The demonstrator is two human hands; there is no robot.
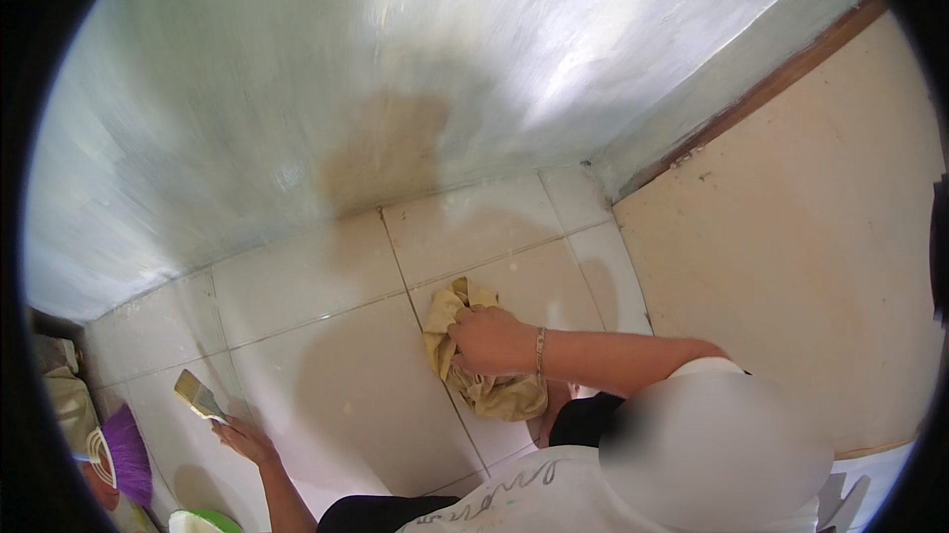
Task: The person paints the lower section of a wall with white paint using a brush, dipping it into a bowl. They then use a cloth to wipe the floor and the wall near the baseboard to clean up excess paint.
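Note:
My right hand (494,340) is closed on a crumpled yellow-tan cloth (509,401). The cloth hangs in folds around my fingers, over the pale floor tiles; whether it touches them I cannot tell. A bracelet (541,350) circles my right wrist. Off to the left, my left hand (247,440) grips the handle of a flat paintbrush (196,393). Its pale bristles point up and left, away from me, above the tiles.
A streaky pale green wall (287,98) rises beyond the tiled floor (306,325). At the right stands a beige panel (791,236) beside a brown wooden strip (771,88). A purple-bristled broom (127,456) and a green-rimmed white container (203,521) are at lower left.

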